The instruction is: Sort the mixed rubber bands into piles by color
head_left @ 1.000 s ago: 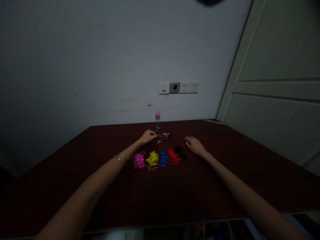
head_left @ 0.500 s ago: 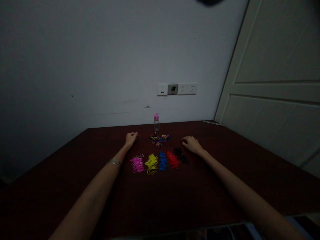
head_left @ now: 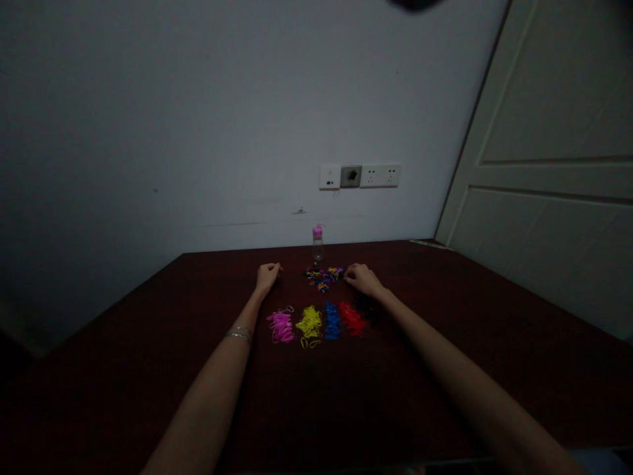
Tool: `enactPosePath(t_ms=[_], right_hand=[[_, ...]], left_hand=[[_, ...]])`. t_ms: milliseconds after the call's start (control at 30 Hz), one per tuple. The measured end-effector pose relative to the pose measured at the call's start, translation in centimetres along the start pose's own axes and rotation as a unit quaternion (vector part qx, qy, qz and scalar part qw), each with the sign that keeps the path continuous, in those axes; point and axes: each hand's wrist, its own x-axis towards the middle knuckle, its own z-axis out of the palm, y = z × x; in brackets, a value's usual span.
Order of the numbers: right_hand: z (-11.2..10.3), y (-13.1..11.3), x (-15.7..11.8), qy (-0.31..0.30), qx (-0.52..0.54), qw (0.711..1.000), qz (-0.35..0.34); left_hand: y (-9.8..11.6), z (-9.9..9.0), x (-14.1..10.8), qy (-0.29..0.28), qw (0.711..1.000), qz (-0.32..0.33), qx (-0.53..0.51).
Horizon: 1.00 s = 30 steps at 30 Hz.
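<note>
On the dark red table lies a mixed pile of coloured bands (head_left: 324, 277). My right hand (head_left: 362, 278) is at the right edge of this pile, its fingers bent together; whether they pinch a band is too small to tell. Left of the pile rests my left hand (head_left: 268, 274), closed, with anything inside it hidden. Nearer to me, in a row, are heaps of pink bands (head_left: 281, 326), yellow bands (head_left: 310, 322), blue bands (head_left: 333, 320), red bands (head_left: 352, 319) and black bands (head_left: 366, 309), the last partly under my right wrist.
Behind the mixed pile stands a clear bottle (head_left: 318, 248) with a pink top. A white wall with sockets (head_left: 380, 175) rises behind the table (head_left: 316, 402). At the right is a panelled door (head_left: 554, 171).
My right hand has moved left from beside the black bands to the mixed pile. My left hand keeps its place and pose. The whole view has shifted slightly.
</note>
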Motion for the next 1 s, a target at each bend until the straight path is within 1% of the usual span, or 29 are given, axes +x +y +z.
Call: enactPosePath(t_ms=[167, 300, 467, 633, 800, 900, 1000], right_hand=[[-0.2, -0.1, 0.2, 0.004, -0.002, 1.0, -0.019], [-0.4, 0.3, 0.6, -0.003, 0.025, 0.999, -0.029], [-0.6, 0.7, 0.8, -0.013, 0.053, 0.997, -0.05], [-1.1, 0.4, 0.7, -0.02, 0.078, 0.995, -0.064], [-2.3, -1.1, -0.5, -0.029, 0.119, 0.989, -0.085], [-3.0, -2.7, -1.9, -0.037, 0.158, 0.981, -0.109], [-3.5, -4.5, -3.2, -0.062, 0.189, 0.97, -0.141]], left_hand=[[-0.2, 0.0, 0.1, -0.011, 1.0, 0.009, 0.007], [-0.5, 0.1, 0.1, -0.013, 1.0, 0.018, 0.013], [-0.4, 0.1, -0.1, -0.01, 1.0, 0.009, 0.016], [-0.3, 0.0, -0.2, -0.013, 1.0, 0.009, 0.003], [-0.5, -0.1, -0.1, 0.002, 1.0, 0.007, -0.012], [-0.6, -0.1, -0.1, 0.002, 1.0, 0.01, -0.023], [-0.7, -0.1, 0.0, 0.001, 0.999, 0.004, -0.048]])
